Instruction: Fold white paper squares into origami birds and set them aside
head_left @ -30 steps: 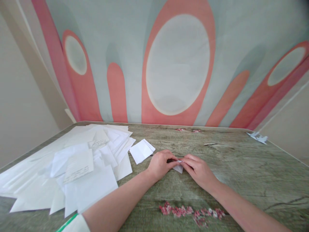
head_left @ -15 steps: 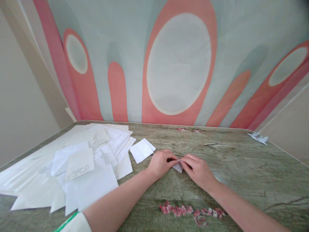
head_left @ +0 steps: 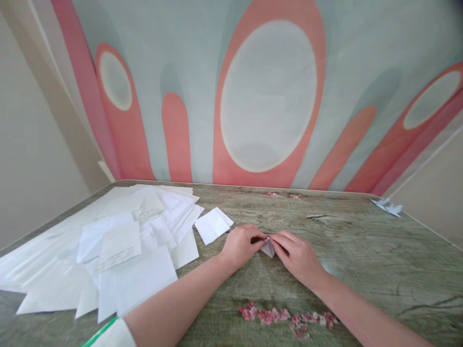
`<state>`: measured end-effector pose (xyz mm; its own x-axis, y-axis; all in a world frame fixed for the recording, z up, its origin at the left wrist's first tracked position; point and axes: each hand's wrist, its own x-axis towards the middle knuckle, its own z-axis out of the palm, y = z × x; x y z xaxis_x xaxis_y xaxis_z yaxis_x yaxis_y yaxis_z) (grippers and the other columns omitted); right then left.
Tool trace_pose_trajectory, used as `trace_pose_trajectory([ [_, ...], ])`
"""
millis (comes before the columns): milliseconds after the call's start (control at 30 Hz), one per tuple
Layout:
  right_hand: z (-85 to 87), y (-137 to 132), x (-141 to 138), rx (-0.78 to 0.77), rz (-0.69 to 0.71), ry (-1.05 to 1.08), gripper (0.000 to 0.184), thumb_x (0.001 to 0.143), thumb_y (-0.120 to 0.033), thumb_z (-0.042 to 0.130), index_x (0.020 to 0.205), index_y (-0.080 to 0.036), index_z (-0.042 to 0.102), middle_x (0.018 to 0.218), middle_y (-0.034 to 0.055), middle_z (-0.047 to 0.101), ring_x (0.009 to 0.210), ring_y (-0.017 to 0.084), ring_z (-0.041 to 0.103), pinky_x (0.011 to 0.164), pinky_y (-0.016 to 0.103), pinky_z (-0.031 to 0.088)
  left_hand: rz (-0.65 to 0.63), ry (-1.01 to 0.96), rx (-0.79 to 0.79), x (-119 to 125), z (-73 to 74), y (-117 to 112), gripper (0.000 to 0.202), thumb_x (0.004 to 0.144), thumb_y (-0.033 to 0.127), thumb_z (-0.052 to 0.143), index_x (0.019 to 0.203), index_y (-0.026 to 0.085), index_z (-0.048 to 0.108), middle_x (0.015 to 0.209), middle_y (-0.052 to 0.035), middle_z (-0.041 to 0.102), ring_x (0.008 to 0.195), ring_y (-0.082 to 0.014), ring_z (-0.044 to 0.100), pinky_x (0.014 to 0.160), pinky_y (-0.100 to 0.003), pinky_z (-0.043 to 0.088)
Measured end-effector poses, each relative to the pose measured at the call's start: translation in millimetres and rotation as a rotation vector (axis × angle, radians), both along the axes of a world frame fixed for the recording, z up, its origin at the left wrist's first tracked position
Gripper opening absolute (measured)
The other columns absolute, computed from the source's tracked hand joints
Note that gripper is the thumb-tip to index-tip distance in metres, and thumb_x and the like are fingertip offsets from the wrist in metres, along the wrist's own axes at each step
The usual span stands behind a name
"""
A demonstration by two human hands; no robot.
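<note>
A small folded piece of white paper (head_left: pixel 268 248) lies on the wood-grain table (head_left: pixel 361 250) between my two hands. My left hand (head_left: pixel 240 246) pinches its left side with curled fingers. On the right, my right hand (head_left: pixel 298 255) presses its fingertips together on the paper's other edge. Most of the paper is hidden under my fingers.
A wide heap of white sheets (head_left: pixel 108 246) covers the table's left part, with a small folded stack (head_left: pixel 213 224) beside it. A small folded white paper figure (head_left: pixel 388 207) sits at the far right corner. A wall with pink arches stands behind the table.
My hands have stayed in place on the small paper; its visible tip has turned slightly upward between my fingers.
</note>
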<state>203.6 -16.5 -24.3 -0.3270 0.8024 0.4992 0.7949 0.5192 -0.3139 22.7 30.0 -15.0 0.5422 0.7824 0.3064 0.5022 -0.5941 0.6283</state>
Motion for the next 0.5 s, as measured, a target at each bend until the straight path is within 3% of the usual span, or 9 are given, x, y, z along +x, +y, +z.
trace_pose_trajectory([
  [233, -0.6, 0.0, 0.5, -0.035, -0.011, 0.031, 0.024, 0.092, -0.023, 0.038, 0.096, -0.021, 0.061, 0.083, 0.0052, 0.062, 0.075, 0.017, 0.059, 0.07, 0.028, 0.046, -0.124, -0.114, -0.025, -1.5, 5.8, -1.7, 0.025, 0.086, 0.032, 0.048, 0.086, 0.019, 0.069, 0.081, -0.003, 0.067, 0.078, -0.0149, 0.059, 0.076, -0.023, 0.045],
  [500, 1.0, -0.5, -0.8, -0.035, 0.001, 0.039, 0.026, 0.092, -0.023, 0.036, 0.097, -0.02, 0.061, 0.082, 0.0055, 0.061, 0.073, 0.016, 0.058, 0.068, 0.027, 0.045, -0.094, -0.205, -0.116, 1.1, -3.9, 5.4, 0.02, 0.081, 0.033, 0.056, 0.082, 0.019, 0.071, 0.077, -0.0022, 0.067, 0.074, -0.0144, 0.059, 0.07, -0.023, 0.045],
])
